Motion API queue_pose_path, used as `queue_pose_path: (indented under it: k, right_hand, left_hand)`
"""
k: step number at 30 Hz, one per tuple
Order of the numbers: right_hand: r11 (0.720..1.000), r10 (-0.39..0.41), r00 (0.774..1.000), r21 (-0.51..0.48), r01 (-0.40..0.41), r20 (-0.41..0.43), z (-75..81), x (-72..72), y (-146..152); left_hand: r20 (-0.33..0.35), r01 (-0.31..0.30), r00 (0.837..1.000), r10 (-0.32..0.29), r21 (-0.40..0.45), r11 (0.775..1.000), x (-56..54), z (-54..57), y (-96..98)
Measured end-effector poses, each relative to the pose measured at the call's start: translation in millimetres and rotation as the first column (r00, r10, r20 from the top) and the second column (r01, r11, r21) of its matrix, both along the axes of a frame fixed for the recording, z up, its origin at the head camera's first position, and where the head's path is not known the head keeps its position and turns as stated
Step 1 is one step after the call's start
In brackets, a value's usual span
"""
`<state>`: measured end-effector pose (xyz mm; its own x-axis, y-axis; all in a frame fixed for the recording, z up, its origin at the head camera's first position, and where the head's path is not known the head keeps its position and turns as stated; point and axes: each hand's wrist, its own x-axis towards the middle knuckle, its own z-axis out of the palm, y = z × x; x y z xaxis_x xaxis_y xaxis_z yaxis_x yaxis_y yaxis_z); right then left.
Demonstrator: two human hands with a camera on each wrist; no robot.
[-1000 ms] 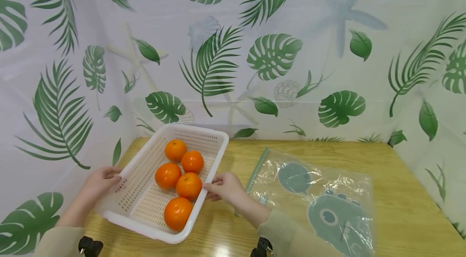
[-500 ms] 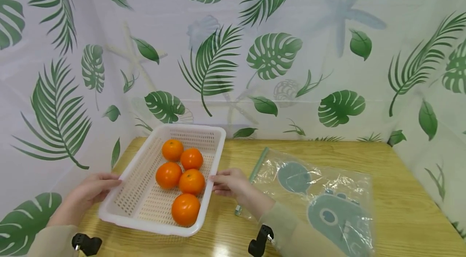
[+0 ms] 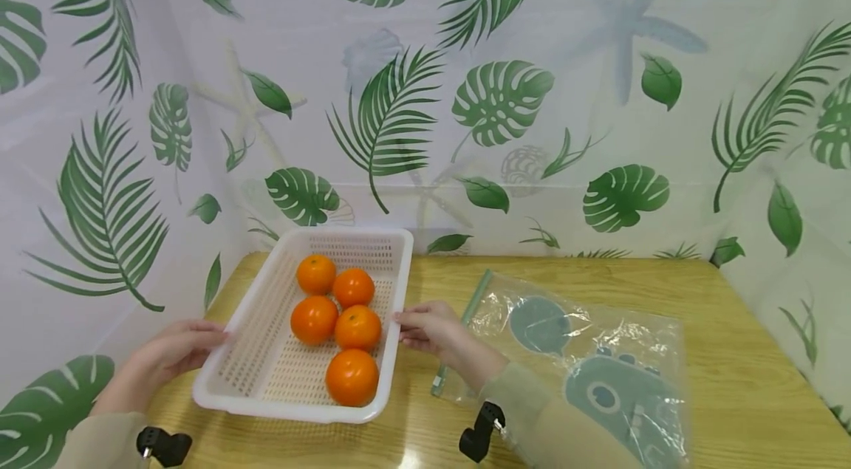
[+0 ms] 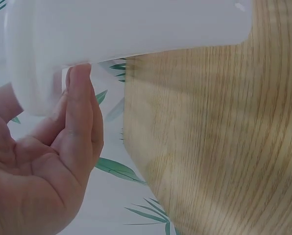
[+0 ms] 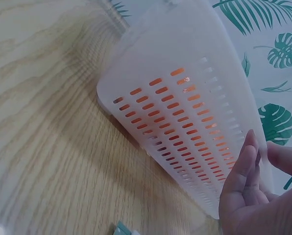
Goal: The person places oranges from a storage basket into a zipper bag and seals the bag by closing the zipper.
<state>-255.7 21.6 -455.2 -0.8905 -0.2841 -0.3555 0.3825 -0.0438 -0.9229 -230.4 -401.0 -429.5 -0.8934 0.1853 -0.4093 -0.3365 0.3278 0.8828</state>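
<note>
A white plastic basket (image 3: 286, 408) with slotted walls holds several oranges (image 3: 314, 320), gathered toward its right side. My left hand (image 3: 169, 351) pinches the left rim; in the left wrist view the thumb passes over the rim and the fingers (image 4: 80, 112) lie against the outer wall. On the opposite side, my right hand (image 3: 435, 332) pinches the right rim. The right wrist view has its fingertips on the slotted outer wall (image 5: 151, 54), with orange showing through the slots. Whether the basket's bottom fully touches the table I cannot tell.
Right of the basket, a clear zip bag (image 3: 618, 380) with green printed shapes lies flat on the wooden table (image 3: 744, 351). Its green zip edge (image 3: 477, 297) is close to my right hand. A leaf-patterned curtain (image 3: 425, 122) stands behind and at both sides.
Both hands have shifted the basket slightly right and turned it straighter, its near end moving right. The oranges have moved along with it. The zip bag stays put.
</note>
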Motion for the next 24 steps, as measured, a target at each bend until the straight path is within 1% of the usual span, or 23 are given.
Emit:
queue_pose_path:
  k: [4,9,16,24]
  right_hand:
    - [1.000,-0.010,1.000,0.003,0.010,-0.009,2.1,-0.3,1.9]
    - [1.000,-0.024,1.000,-0.006,0.024,-0.002,2.3,-1.5,2.7]
    - [0.999,-0.018,1.000,-0.042,0.019,0.021,-1.7,-6.6,4.8]
    - [0.999,-0.017,0.999,-0.039,0.018,0.044,-6.0,-8.5,6.2]
  left_hand:
    - [-0.009,-0.035,0.999,0.035,-0.038,0.999,-1.8,1.0,4.4]
    - [0.025,-0.062,0.998,0.062,-0.005,0.998,-1.9,0.8,6.0]
    - [0.046,-0.032,0.999,0.029,0.060,0.998,-1.8,-2.0,5.3]
    - [0.063,-0.048,0.997,0.043,0.069,0.996,-1.7,-3.9,7.3]
